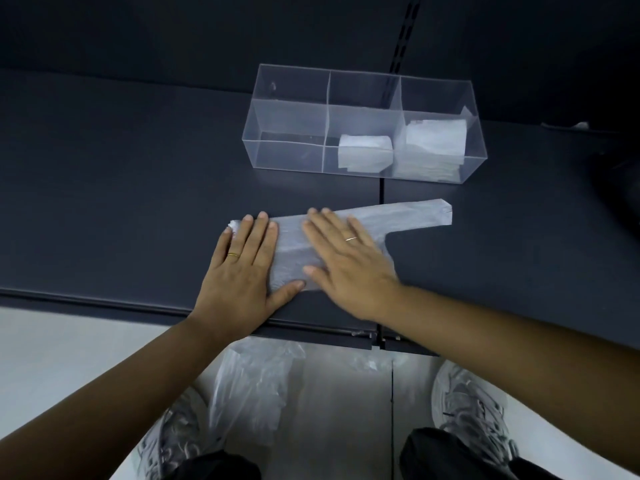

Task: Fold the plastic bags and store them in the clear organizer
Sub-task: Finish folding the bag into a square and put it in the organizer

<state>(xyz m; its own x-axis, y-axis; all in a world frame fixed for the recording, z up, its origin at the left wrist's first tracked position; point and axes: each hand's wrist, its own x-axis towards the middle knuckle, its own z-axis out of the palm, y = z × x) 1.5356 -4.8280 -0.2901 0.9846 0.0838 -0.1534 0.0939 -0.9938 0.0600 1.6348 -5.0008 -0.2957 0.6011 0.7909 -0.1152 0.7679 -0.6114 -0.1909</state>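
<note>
Head view: folded bags [365,152] in 2 clear organizer [287,109] slots, left hand [239,268] and right hand [349,258] pressed flat on half-folded bag [408,214], gripping nothing; loose bags [252,386] left on floor [69,341].

The left forearm [114,386] comes up from the lower left corner of the frame, and the right forearm [519,334] comes in from the right edge. The left hand [242,268] lies flat near the centre, palm down, fingers straight and slightly spread toward the top, thumb stretched out to the right. The right hand [349,265] lies flat just beside it, fingers angled toward the upper left, its thumb tip near the left thumb.
</note>
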